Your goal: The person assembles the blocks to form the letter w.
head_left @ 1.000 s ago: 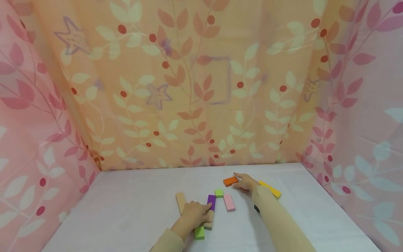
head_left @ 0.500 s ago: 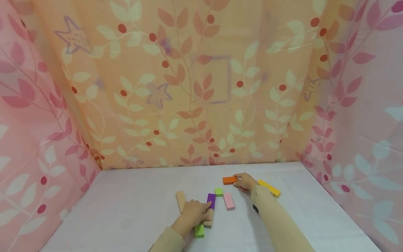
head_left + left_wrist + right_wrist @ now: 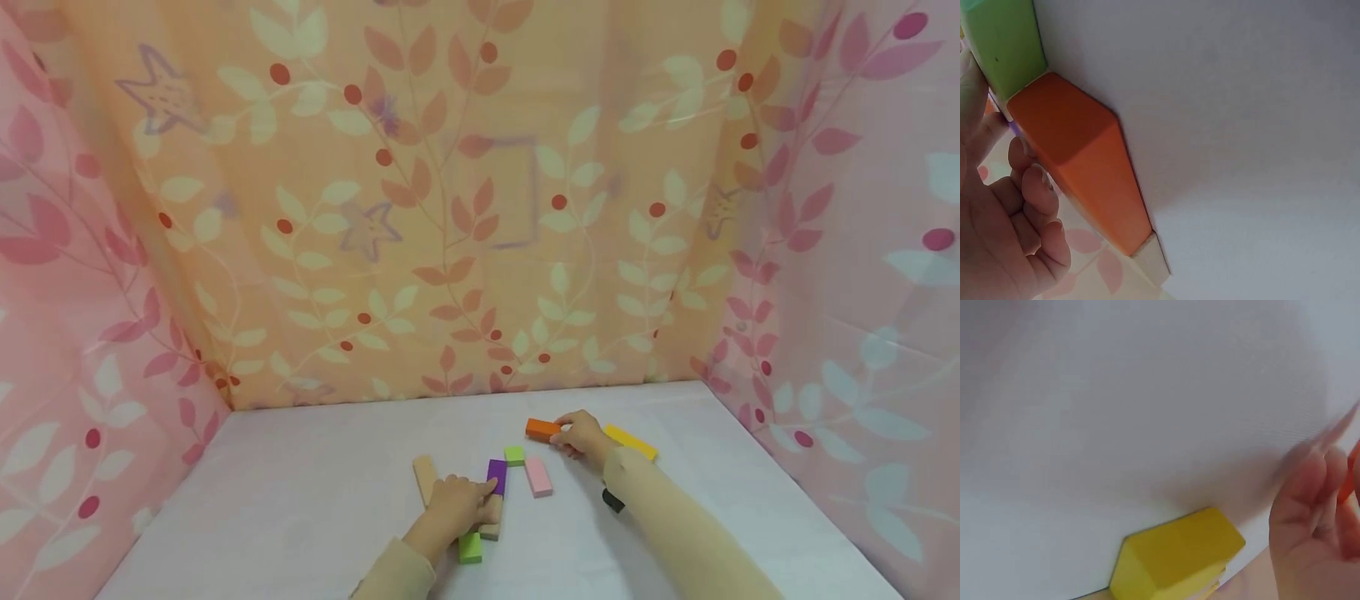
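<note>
Presently, right grip (image 3: pixel 583 437): closed, pinching the orange block (image 3: pixel 542 430) by one end, beyond the small green block (image 3: pixel 513 456);
Left grip (image 3: pixel 453 507): fingertip at the purple block (image 3: pixel 497 476); pinching or pressing, cannot tell;
Block step: seemingly repositioning orange; next move calls for a steady pinch.
</note>
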`<control>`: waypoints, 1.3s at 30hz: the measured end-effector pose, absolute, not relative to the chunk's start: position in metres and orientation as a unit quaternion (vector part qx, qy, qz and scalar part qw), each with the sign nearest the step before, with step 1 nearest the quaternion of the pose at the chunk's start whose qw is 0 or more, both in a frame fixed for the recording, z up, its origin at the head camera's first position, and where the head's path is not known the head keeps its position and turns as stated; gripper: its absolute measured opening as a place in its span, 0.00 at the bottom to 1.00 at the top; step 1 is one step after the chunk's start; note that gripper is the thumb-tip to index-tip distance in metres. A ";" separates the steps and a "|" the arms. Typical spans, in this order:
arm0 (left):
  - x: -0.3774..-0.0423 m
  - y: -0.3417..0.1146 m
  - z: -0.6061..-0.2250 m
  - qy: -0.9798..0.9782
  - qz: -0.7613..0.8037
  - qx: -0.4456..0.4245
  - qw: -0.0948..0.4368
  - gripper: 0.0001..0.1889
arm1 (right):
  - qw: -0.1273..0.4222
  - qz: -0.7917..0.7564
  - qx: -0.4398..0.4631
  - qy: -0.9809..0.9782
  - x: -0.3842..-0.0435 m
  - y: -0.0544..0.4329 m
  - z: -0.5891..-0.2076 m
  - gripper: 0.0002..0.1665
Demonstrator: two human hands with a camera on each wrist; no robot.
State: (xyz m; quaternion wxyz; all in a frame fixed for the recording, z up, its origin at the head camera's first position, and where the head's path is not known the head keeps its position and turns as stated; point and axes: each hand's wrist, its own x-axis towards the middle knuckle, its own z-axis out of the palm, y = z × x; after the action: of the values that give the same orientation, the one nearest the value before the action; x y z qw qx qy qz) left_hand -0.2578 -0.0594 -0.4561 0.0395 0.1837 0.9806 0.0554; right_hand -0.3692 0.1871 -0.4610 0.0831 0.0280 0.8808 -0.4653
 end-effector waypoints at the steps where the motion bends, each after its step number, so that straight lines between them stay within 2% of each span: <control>1: -0.258 -0.060 -0.457 0.981 0.056 0.183 0.039 0.28 | 0.080 -0.472 0.026 0.878 -0.369 0.189 -0.461 0.23; 8: -0.261 -0.061 -0.460 0.981 0.061 0.180 0.046 0.28 | 0.052 -0.457 0.006 0.888 -0.355 0.196 -0.452 0.23; 15: -0.261 -0.061 -0.459 0.982 0.062 0.174 0.049 0.28 | 0.014 -0.456 -0.011 0.890 -0.326 0.196 -0.451 0.13; 24: -0.261 -0.062 -0.458 0.980 0.060 0.181 0.046 0.28 | -0.043 -0.471 -0.024 0.881 -0.296 0.196 -0.456 0.14; 39: -0.257 -0.059 -0.455 0.980 0.040 0.191 0.037 0.28 | -0.047 -0.485 -0.020 0.873 -0.266 0.201 -0.464 0.15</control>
State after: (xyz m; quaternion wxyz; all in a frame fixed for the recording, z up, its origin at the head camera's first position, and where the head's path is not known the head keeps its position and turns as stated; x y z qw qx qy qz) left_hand -0.2571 -0.0589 -0.4550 0.0366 0.1911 0.9800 0.0404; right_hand -0.2665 0.2014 -0.4638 -0.0466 -0.0198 0.8730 -0.4851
